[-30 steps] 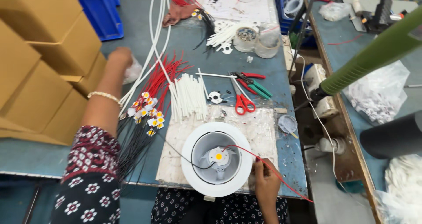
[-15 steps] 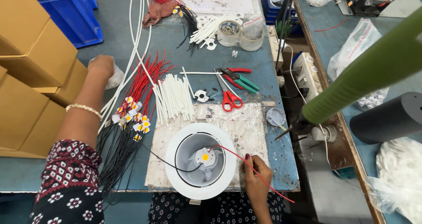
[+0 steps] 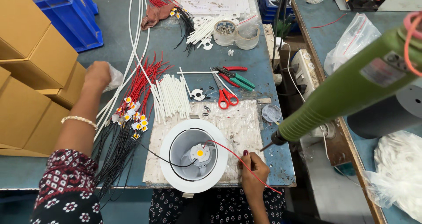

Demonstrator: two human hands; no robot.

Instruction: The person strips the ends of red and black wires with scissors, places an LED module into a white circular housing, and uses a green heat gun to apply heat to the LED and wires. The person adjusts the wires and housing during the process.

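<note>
1. Compared with half a second earlier, my left hand [image 3: 97,73] remains at the crumpled clear plastic bag [image 3: 115,77] on the far left of the blue-grey bench [image 3: 184,52]; my right hand [image 3: 251,162] remains at the thin red wire [image 3: 233,156]. The view has shifted only slightly.
2. Right hand: fingers pinched narrow, gripping the thin red wire. The wire runs from the yellow-centred LED module [image 3: 200,153] inside the round white downlight housing [image 3: 193,155], through my fingers, and past the near bench edge.
3. Left hand: closed over the plastic bag; I cannot tell how firmly it grips.
4. Left arm: stretched forward across the bundle of red and black wired LED chips [image 3: 129,118]. Right arm: bent close to my body, hand resting on the scuffed white work mat [image 3: 239,127].
5. The downlight housing sits on the mat, at the near bench edge, just left of my right hand.
</note>
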